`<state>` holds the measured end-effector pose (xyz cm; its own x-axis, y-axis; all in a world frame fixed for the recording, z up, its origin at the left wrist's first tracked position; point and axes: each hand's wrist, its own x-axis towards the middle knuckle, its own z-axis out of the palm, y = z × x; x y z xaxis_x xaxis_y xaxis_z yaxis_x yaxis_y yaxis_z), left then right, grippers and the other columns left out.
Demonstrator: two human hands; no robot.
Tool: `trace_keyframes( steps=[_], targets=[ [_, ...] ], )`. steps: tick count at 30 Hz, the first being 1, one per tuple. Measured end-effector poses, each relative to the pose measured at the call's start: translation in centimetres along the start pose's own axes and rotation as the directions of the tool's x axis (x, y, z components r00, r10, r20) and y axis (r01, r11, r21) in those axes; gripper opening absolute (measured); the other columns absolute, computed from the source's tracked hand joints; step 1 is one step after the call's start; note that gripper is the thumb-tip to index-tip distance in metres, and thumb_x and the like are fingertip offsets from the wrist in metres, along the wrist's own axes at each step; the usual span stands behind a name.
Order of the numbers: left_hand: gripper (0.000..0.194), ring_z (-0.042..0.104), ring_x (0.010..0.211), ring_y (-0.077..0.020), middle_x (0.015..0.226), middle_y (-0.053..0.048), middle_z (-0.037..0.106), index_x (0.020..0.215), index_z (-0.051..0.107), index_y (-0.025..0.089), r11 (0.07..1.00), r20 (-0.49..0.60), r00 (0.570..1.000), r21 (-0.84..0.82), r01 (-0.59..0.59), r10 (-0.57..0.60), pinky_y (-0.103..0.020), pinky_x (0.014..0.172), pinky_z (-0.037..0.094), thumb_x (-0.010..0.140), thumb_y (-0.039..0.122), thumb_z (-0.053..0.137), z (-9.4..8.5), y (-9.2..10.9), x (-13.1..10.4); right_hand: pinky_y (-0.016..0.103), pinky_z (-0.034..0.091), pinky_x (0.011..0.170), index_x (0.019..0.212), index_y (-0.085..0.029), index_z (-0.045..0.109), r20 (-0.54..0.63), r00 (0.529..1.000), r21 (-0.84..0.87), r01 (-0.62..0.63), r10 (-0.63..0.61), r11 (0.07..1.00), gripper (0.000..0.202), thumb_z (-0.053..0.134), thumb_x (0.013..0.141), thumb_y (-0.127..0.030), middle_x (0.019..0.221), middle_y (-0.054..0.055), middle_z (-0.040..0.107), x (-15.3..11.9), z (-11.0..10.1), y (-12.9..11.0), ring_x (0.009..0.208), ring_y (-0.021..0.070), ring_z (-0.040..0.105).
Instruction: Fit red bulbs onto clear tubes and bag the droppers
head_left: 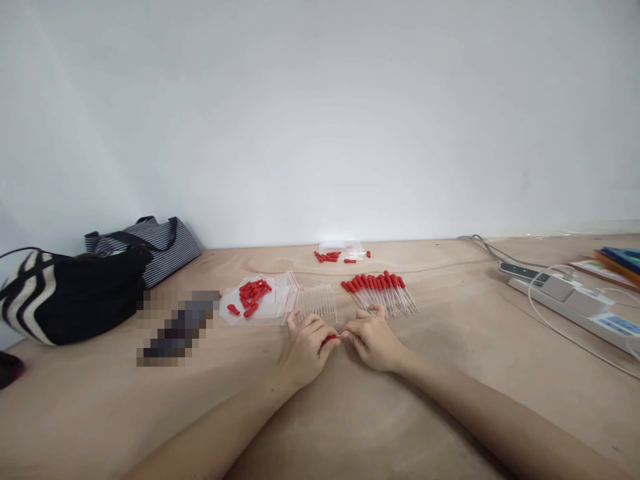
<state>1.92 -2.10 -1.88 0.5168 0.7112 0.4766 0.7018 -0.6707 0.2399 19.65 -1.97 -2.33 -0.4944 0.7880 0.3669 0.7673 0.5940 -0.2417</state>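
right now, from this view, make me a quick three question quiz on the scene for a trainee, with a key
1. True or false: the left hand holds a red bulb.
2. What lies just beyond the right hand? A) power strip; B) red-capped tubes; C) plastic bags
3. Which is nearer the wall, the grey striped bag or the black bag?

Key: 1. True; 2. B; 3. The grey striped bag
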Motion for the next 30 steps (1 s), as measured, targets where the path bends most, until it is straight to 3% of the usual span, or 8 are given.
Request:
trace_keyframes(
  steps=[7,14,17,19,20,24,27,30],
  targets=[
    [0.012,0.054,0.082,-0.0182,0.072,0.002,0.066,0.074,0.062,0.024,1.0,-0.021,1.0,0.01,0.02,-0.02,-0.048,0.094,0.009,0.081,0.026,0.053,-1.1,-1.0,0.2,0.037,0.016,0.083,0.082,-0.021,0.057,-0.033,0.999,0.147,-0.003,0.008,0.989,0.013,0.047,0.083,-0.028,0.074,-0.001,0.064,-0.4,-0.8,0.5,0.079,0.0146,0.05],
    [0.016,0.054,0.08,-0.0173,0.07,0.002,0.066,0.072,0.062,0.023,1.0,0.006,1.0,0.005,-0.03,0.03,-0.046,0.093,0.011,0.082,0.029,0.052,-1.1,-0.9,0.2,0.036,0.015,0.081,0.074,-0.022,0.062,-0.136,0.986,-0.06,0.091,-0.099,0.994,0.015,0.049,0.082,-0.026,0.07,0.0,0.061,-0.7,-0.4,0.7,0.078,0.014,0.047],
    [0.019,0.051,0.091,-0.0212,0.088,0.0,0.066,0.091,0.061,0.028,0.999,0.014,1.0,0.048,0.014,-0.014,-0.049,0.094,0.009,0.079,0.04,0.053,-1.5,-1.6,0.6,0.035,0.017,0.077,0.073,-0.022,0.062,-0.17,0.985,-0.085,0.019,-0.034,0.996,0.016,0.048,0.081,-0.025,0.07,0.0,0.062,-0.6,-0.2,0.8,0.077,0.0143,0.047],
    [0.045,0.047,0.101,-0.0255,0.107,-0.005,0.06,0.111,0.051,0.028,0.987,-0.034,0.993,0.115,0.112,-0.109,-0.05,0.094,0.011,0.072,0.049,0.057,-2.0,-2.7,1.0,0.034,0.018,0.075,0.071,-0.02,0.062,-0.205,0.974,-0.089,-0.117,0.096,0.989,0.019,0.047,0.081,-0.026,0.069,0.001,0.063,-0.1,0.0,1.0,0.076,0.015,0.048],
    [0.052,0.045,0.103,-0.0266,0.112,-0.007,0.057,0.116,0.048,0.027,0.971,-0.059,0.984,0.157,0.177,-0.17,-0.049,0.094,0.012,0.07,0.05,0.058,-2.3,-3.5,1.1,0.035,0.018,0.074,0.069,-0.02,0.062,-0.216,0.96,-0.096,-0.201,0.176,0.975,0.021,0.046,0.081,-0.026,0.068,0.002,0.063,0.2,0.1,1.1,0.076,0.0155,0.048],
    [0.033,0.043,0.103,-0.0285,0.107,-0.009,0.057,0.101,0.058,0.025,0.822,-0.168,0.881,0.316,0.473,-0.442,-0.048,0.09,0.019,0.071,0.038,0.059,-3.4,-6.8,1.3,0.037,0.019,0.073,0.066,-0.018,0.062,-0.196,0.885,-0.166,-0.455,0.423,0.875,0.027,0.043,0.08,-0.03,0.069,0.006,0.065,2.4,0.7,1.5,0.079,0.0207,0.051],
    [0.031,0.042,0.105,-0.0295,0.107,-0.009,0.057,0.1,0.059,0.024,0.734,-0.196,0.813,0.354,0.58,-0.548,-0.049,0.089,0.019,0.072,0.037,0.056,-4.0,-8.7,1.1,0.039,0.02,0.074,0.07,-0.016,0.063,-0.173,0.848,-0.219,-0.529,0.501,0.82,0.031,0.039,0.082,-0.032,0.075,0.01,0.066,4.1,1.2,1.8,0.083,0.0243,0.052],
    [0.029,0.042,0.103,-0.0293,0.105,-0.009,0.057,0.097,0.061,0.024,0.695,-0.229,0.782,0.361,0.622,-0.58,-0.05,0.088,0.019,0.074,0.041,0.052,-4.3,-9.7,1.0,0.041,0.02,0.075,0.074,-0.014,0.063,-0.172,0.832,-0.243,-0.554,0.527,0.796,0.033,0.037,0.083,-0.031,0.08,0.013,0.065,5.2,1.6,2.1,0.084,0.0256,0.052]
  ],
)
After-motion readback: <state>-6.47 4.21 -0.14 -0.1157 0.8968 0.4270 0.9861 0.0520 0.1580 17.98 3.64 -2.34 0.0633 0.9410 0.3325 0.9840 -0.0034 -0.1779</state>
